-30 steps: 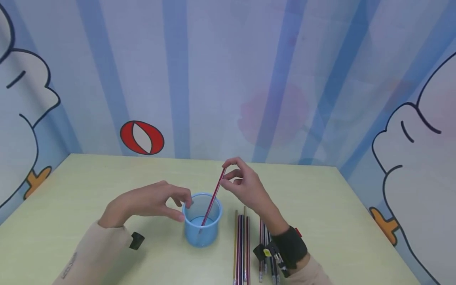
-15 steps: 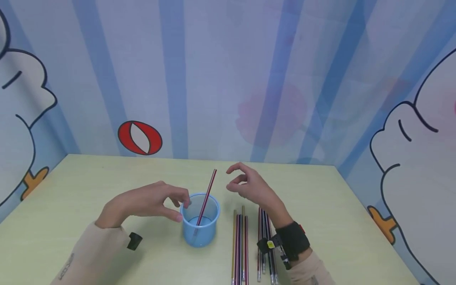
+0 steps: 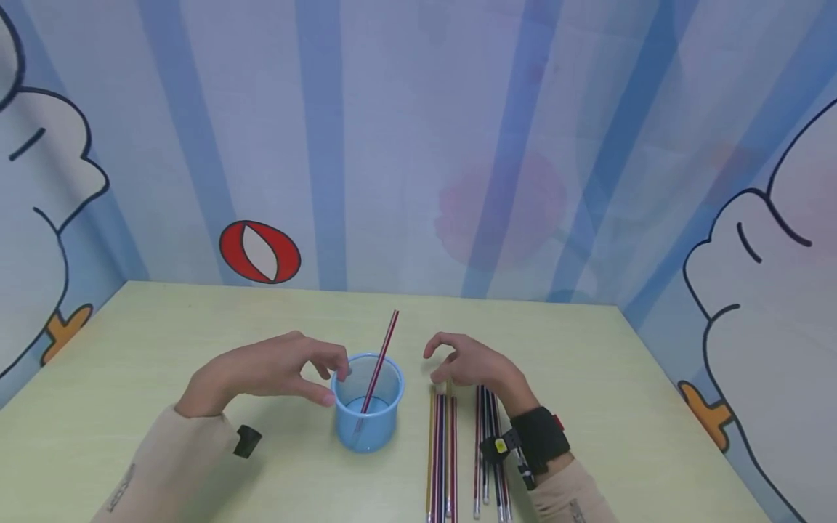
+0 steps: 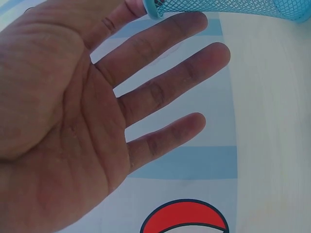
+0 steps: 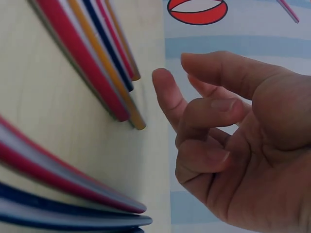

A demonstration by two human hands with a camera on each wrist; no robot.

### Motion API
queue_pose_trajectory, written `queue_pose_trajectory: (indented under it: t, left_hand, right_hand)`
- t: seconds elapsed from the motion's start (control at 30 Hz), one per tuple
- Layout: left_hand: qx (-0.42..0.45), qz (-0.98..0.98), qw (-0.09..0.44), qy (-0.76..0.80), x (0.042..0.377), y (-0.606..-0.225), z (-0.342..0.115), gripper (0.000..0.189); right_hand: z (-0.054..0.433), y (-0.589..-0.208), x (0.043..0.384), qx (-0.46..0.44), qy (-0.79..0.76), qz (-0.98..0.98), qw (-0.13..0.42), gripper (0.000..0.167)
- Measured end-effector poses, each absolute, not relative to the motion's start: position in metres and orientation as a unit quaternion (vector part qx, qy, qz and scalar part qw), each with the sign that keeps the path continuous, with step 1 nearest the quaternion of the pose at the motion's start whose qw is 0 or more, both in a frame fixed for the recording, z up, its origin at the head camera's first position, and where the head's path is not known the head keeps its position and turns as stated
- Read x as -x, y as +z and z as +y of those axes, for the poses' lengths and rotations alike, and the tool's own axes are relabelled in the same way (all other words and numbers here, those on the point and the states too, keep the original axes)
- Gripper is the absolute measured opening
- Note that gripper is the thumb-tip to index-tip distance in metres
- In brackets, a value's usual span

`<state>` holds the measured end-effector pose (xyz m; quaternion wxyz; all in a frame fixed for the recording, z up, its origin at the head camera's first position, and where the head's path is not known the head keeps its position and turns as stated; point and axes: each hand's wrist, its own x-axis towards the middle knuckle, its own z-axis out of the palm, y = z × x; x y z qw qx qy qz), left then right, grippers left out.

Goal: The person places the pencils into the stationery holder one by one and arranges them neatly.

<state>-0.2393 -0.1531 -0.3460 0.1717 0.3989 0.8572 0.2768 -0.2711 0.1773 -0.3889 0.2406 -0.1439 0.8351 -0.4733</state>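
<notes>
My left hand pinches the rim of a light blue mesh pencil cup, thumb outside and index finger over the edge. In the left wrist view its other fingers stretch out straight below the cup's mesh wall. One red striped pencil leans in the cup, its upper end well above the rim. To the cup's right, my right hand holds nothing, thumb and index finger apart. It hovers over the far ends of a row of pencils. More pencils lie partly hidden beneath the right wrist.
Both pencil groups lie lengthwise on the pale yellow table, erasers toward me. Behind the table's far edge hangs a blue striped backdrop with a printed red oval. A black band circles the right wrist.
My right hand has let go of the red striped pencil, which now leans in the cup. Then it moved right and down toward the pencil row. The left hand stays at the rim.
</notes>
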Motion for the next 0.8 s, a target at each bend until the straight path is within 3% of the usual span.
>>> queue_pose_trajectory:
  t: [0.3,0.57,0.8]
  left_hand:
    - [-0.394,0.857,0.181,0.278,0.239,-0.345,-0.153,0.025]
    - [-0.388,0.858,0.185,0.282,0.238,-0.345,-0.153,0.026]
    - [-0.393,0.857,0.184,0.278,0.239,-0.345,-0.152,0.025]
  right_hand:
    - [0.175,-0.401,0.274,0.163,-0.431,0.852,0.249,0.028]
    - [0.158,-0.406,0.266,0.144,-0.312,0.929,0.139,0.027]
    - [0.148,-0.407,0.263,0.109,-0.268,0.951,0.11,0.029]
